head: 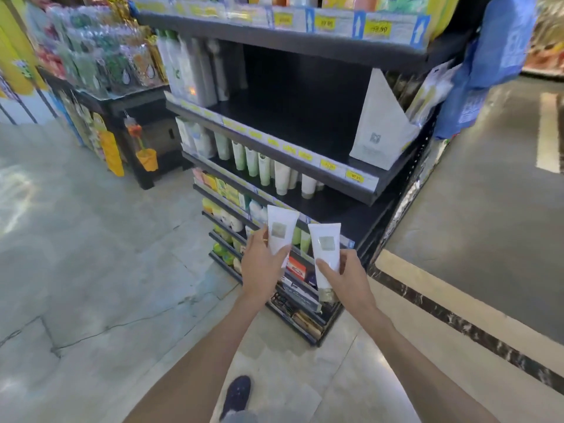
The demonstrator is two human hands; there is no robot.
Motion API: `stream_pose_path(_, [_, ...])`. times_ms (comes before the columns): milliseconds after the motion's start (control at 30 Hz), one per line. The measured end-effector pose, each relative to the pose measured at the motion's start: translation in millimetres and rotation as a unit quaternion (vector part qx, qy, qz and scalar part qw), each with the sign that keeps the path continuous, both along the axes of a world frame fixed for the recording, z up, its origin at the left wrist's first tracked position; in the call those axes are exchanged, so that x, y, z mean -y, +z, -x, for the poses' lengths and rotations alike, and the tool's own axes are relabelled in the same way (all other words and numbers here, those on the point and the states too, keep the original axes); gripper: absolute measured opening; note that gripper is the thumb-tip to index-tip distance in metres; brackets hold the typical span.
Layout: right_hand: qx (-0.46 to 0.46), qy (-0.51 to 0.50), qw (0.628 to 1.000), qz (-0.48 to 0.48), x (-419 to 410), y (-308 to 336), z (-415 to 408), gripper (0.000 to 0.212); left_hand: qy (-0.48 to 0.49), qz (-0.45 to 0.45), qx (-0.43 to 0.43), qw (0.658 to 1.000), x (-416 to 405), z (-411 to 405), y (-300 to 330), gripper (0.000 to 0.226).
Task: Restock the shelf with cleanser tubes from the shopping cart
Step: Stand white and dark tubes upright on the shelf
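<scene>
Two white cleanser tubes are held at lower centre: left tube point(281, 232) gripped by the left hand point(261, 267), right tube point(326, 254) pinched by the right hand point(348, 277). Neither is shelved yet; the shelf point(345, 209) at centre is part-filled, with room at its right end.

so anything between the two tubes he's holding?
No object. In the head view the left tube and right tube are apart; the gap shows only the lower shelves behind.

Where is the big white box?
In the head view, the white box stands at the right end of the mostly bare middle shelf, above the row of tubes on the shelf below.
</scene>
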State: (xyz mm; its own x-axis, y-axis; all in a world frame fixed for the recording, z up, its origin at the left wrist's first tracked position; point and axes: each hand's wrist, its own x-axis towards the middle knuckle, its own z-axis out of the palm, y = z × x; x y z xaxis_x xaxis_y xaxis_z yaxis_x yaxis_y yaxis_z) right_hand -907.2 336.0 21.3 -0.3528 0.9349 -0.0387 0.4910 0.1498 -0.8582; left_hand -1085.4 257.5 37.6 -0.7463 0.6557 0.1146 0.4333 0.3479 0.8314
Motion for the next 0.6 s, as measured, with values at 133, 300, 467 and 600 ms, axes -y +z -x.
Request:
stream_pose_path(133, [-0.005, -0.045, 0.999, 0.009, -14, -9, 47, 0.041, -0.061, -0.022, -0.007, 0.998, -47, 53, -4, 0.059])
stream_pose_path(300, [-0.015, -0.108, 0.994, 0.021, -20, -15, 95, 0.046, -0.138, -0.079, 0.090, 0.983, -94, 105, -14, 0.048])
stream_pose_path(467, [-0.014, -0.157, 0.987, 0.010, -28, -24, 122, 0.050, -0.191, -0.117, 0.099, 0.970, -135, 132, -24, 0.060])
stream_pose_path(600, [-0.009, -0.180, 0.984, 0.004, -38, -28, 133, 0.052, -0.220, -0.106, 0.092, 0.965, -170, 142, -34, 0.059])
